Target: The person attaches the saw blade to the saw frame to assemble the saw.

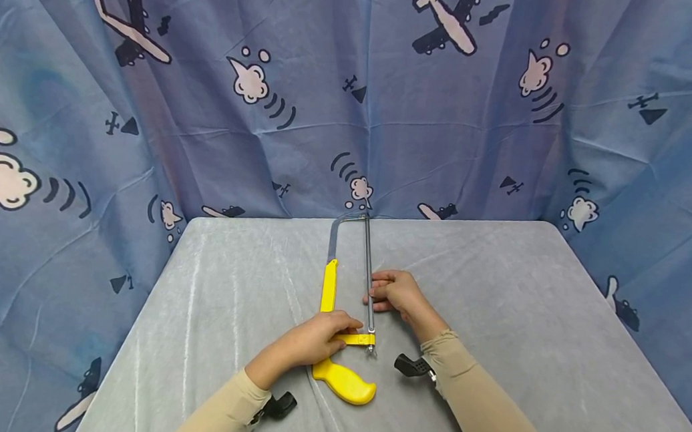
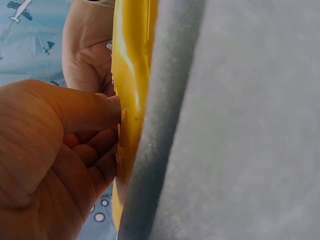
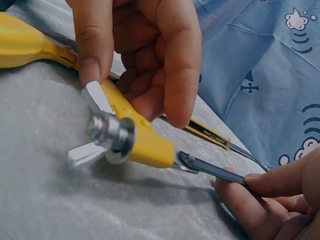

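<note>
A hacksaw with a yellow handle (image 1: 347,382) lies on the table, its grey bow (image 1: 332,240) pointing away from me. My left hand (image 1: 314,339) pinches the yellow arm (image 3: 145,140) of the frame between thumb and fingers. Beside that grip, at the near end, sits a silver wing nut (image 3: 112,132). Along the right side runs the thin grey blade (image 1: 368,261), joined to the frame at both ends. My right hand (image 1: 401,296) pinches it with thumb and forefinger, shown closely in the right wrist view. Yellow plastic (image 2: 132,75) hides part of the left wrist view.
A grey cloth covers the table (image 1: 509,311). Blue curtains (image 1: 314,111) printed with planes hang behind the table and at both sides. Black wrist cameras (image 1: 413,365) hang under both forearms.
</note>
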`<control>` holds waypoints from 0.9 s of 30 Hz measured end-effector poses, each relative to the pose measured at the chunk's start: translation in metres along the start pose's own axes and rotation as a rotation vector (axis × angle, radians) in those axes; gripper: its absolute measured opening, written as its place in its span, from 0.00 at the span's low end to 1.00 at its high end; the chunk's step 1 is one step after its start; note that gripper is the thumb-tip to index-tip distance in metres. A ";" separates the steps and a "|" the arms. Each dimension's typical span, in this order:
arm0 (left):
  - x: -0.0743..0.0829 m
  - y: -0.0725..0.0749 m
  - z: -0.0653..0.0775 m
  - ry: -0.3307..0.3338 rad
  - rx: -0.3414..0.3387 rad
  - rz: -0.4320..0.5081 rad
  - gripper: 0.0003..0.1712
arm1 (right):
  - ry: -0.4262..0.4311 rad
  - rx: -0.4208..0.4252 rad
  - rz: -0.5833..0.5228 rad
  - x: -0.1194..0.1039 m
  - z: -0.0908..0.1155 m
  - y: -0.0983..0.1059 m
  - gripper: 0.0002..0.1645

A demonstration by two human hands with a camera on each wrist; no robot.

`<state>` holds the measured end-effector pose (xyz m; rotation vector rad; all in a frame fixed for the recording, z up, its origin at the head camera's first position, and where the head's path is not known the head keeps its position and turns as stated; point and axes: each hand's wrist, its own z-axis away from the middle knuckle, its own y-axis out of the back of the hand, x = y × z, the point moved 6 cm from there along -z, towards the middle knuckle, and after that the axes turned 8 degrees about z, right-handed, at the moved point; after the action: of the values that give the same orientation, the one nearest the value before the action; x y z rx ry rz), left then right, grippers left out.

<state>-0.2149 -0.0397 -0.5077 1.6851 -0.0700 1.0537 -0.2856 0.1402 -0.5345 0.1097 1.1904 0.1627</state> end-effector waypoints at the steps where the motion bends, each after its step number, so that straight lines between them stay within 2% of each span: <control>1: 0.000 0.000 0.000 0.002 -0.001 0.000 0.23 | 0.000 -0.001 0.000 0.000 0.000 0.000 0.27; 8: 0.001 0.000 0.000 -0.002 -0.001 0.000 0.23 | 0.009 -0.021 0.017 0.002 0.000 0.000 0.26; 15: 0.000 0.000 0.001 -0.022 0.006 -0.003 0.23 | 0.016 -0.062 0.093 -0.001 0.009 0.003 0.24; 27: 0.001 0.001 0.001 -0.040 0.019 0.013 0.24 | -0.003 -0.206 0.283 -0.001 0.045 0.007 0.25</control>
<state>-0.2139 -0.0406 -0.5060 1.7248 -0.0971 1.0332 -0.2443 0.1471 -0.5158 0.0974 1.1445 0.5318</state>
